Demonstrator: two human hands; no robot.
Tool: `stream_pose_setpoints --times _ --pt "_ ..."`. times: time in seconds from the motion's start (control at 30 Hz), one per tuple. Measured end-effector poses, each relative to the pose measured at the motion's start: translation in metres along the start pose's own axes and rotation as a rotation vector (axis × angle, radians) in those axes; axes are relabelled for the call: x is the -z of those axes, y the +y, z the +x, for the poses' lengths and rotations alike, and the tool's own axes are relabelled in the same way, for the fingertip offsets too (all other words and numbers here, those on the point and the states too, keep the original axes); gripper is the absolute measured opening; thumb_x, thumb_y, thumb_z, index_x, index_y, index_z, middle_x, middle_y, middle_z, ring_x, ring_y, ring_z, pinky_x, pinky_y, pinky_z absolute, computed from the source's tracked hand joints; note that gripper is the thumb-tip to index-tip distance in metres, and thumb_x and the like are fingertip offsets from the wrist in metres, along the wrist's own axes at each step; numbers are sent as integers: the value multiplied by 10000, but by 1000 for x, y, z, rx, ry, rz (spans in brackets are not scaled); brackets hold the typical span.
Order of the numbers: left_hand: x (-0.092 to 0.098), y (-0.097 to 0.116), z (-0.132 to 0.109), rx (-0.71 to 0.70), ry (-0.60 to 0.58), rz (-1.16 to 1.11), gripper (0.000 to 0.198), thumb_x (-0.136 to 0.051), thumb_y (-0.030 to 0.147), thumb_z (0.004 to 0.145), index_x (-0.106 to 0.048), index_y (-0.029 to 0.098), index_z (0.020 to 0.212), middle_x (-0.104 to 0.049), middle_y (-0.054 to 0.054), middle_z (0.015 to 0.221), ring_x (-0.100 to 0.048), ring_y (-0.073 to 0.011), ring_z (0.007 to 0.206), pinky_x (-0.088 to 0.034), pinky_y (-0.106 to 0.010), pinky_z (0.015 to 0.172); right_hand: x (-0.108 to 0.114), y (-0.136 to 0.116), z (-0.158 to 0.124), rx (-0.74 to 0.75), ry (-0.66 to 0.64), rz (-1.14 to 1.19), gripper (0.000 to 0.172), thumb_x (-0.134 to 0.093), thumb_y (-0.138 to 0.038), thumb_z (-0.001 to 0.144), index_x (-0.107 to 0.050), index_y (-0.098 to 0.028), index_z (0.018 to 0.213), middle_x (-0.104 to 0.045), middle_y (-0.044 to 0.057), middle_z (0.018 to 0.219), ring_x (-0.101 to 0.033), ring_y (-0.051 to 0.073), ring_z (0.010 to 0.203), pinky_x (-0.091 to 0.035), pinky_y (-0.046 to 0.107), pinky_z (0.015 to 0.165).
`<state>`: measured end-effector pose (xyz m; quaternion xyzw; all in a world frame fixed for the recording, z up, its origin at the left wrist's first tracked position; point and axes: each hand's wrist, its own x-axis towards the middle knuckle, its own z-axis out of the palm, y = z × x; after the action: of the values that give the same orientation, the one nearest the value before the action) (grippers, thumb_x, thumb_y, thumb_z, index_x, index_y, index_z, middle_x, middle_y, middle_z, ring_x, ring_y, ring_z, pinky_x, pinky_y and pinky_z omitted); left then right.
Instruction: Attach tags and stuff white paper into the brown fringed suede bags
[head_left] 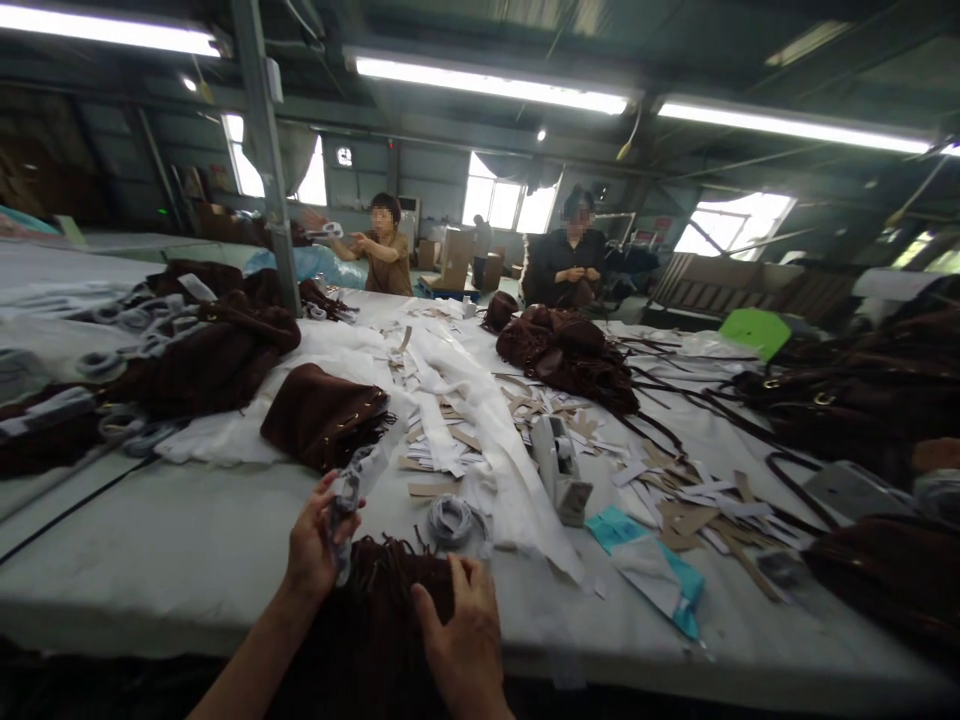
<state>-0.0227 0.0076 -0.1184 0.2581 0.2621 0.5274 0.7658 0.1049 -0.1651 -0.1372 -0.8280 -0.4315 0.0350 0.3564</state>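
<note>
Two bare hands are busy at the near edge of one long white desk (187, 560). The left hand (319, 540) has its fingers curled around one grey wrapped strip (346, 495), held upright above the desk. The right hand (463, 620) is part open, thumb well away from the fingers, resting against one dark brown fringed bag (360, 620) right in front of the person; I can't tell whether it grips any of it. Just beyond the bag sits one grey coil (450, 520). Further in lies one brown pouch (322, 412) with gold eyelets, on its side. To the right I count one tape dispenser (560, 470) and one turquoise packet (649, 570), near paper strips (690, 515) too many to number. Behind them is one brown heap (566, 355), and to its right one green board (756, 332). Two co-workers face us across the desk, one in brown (388, 265), one in black (555, 260).
</note>
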Motion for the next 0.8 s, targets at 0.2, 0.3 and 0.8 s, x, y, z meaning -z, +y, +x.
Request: stream_pose_setpoints --times 0.2,0.3,0.8 --pt "11 39 24 -55 34 -157 188 -506 277 733 -604 117 737 -661 -42 628 -343 -35 318 -485 -255 479 -27 -27 3 31 -90 -315 501 -712 -395 681 -629 -154 1112 -601 176 1191 -511 360 1081 -360 493 900" --pt "39 42 35 15 163 -61 152 -452 234 736 -573 145 762 -682 -73 719 -451 -81 389 -470 -258 472 -36 -21 9 73 -77 -284 215 -617 -247 768 -656 -219 977 -649 113 1104 -548 306 1011 -349 452 850" --pt "29 41 -33 -598 -115 1387 472 -596 331 792 -517 240 1248 -573 -101 1250 -489 -290 1194 -338 -442 1047 -12 6 24 -315 -114 1190 176 -558 -256 733 -484 -241 891 -587 -42 733 -551 154 674 -434 289 669"
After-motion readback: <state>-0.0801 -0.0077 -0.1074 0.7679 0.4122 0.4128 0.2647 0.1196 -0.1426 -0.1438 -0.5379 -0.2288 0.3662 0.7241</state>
